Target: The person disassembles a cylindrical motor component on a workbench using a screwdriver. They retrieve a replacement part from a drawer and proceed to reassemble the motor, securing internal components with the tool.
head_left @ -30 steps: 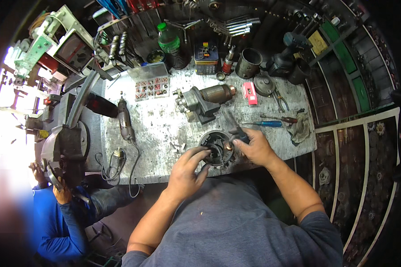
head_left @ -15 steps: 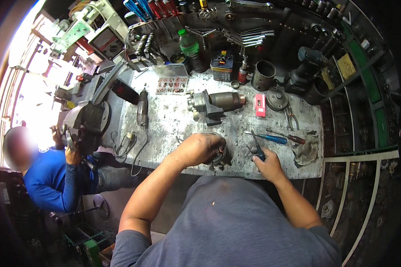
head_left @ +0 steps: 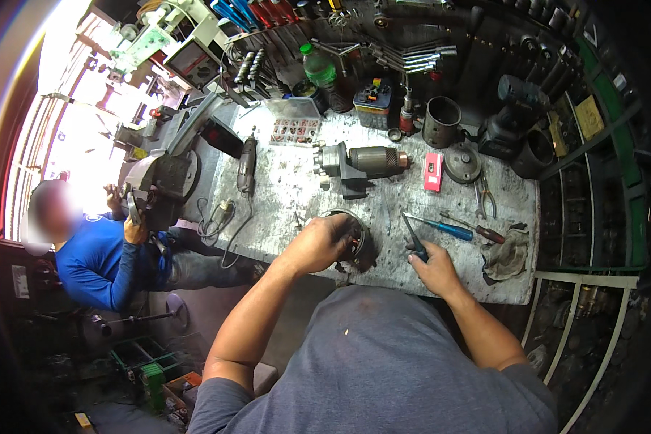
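Note:
My left hand (head_left: 317, 242) is closed on the left rim of a round, dark metal housing (head_left: 363, 230). This housing rests near the bench's front edge, and some coppery parts show inside it. My fingertips are partly hidden at its opening. To the right, my right hand (head_left: 435, 269) grips a slim, dark pointed tool (head_left: 414, 235) with a dark blue handle; its exact kind cannot be made out. The tip points away from me, apart from the housing. Just beyond that hand lies a blue-handled screwdriver (head_left: 452, 229).
A motor armature (head_left: 376, 160) in a metal bracket lies mid-bench. Beside it are a red box (head_left: 432, 172), a round metal cover (head_left: 462, 163), pliers (head_left: 484, 199) and a rag (head_left: 505, 253). A corded rotary tool (head_left: 247, 166) lies left. A co-worker (head_left: 98, 260) in blue stands by a vise.
The whole view has shifted, so the bench appears farther right. My left hand has turned the round housing slightly, showing more of its opening. My right hand keeps its tool nearly still.

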Tool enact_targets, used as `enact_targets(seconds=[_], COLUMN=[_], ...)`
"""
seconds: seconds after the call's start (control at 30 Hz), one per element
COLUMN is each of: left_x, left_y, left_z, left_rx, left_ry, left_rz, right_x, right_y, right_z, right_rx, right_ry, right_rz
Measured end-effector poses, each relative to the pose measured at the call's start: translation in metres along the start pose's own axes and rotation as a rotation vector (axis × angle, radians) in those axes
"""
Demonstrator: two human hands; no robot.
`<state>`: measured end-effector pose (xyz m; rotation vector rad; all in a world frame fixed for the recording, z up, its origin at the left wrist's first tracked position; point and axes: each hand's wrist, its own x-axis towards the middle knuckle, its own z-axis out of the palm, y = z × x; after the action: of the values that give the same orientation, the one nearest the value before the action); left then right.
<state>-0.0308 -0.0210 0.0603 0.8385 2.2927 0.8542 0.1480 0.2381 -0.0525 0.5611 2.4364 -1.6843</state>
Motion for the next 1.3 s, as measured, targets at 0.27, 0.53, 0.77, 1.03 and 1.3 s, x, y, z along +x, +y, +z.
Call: enact_targets(seconds=[0.27, 0.53, 0.77, 1.03, 1.3], left_x=[0.005, -0.015, -0.02, -0.006, -0.006], left_y=[0.013, 0.003, 0.007, 0.015, -0.008], left_z=[-0.008, 0.005, 0.048, 0.052, 0.071], left_rx=[0.107, -0.003, 0.225, 0.247, 0.441], left_ry=[-0.081, 0.06, 0.324, 0.238, 0.498], left_rz=[-0.09, 0.03, -0.009, -0.209, 0.125], right_x=[-0.009, -0.031, -0.048, -0.028, -0.015], right_y=[0.003, -0.015, -0.039, -0.032, -0.034], right_z=[0.013, 0.009, -0.022, -0.027, -0.042], right_rx=[-0.047, 0.22, -0.184, -0.167, -0.234], right_ry=[0.026, -0.065, -0.067, -0.101, -0.13], right_rz=[-0.032, 0.074, -0.312, -0.406, -0.493])
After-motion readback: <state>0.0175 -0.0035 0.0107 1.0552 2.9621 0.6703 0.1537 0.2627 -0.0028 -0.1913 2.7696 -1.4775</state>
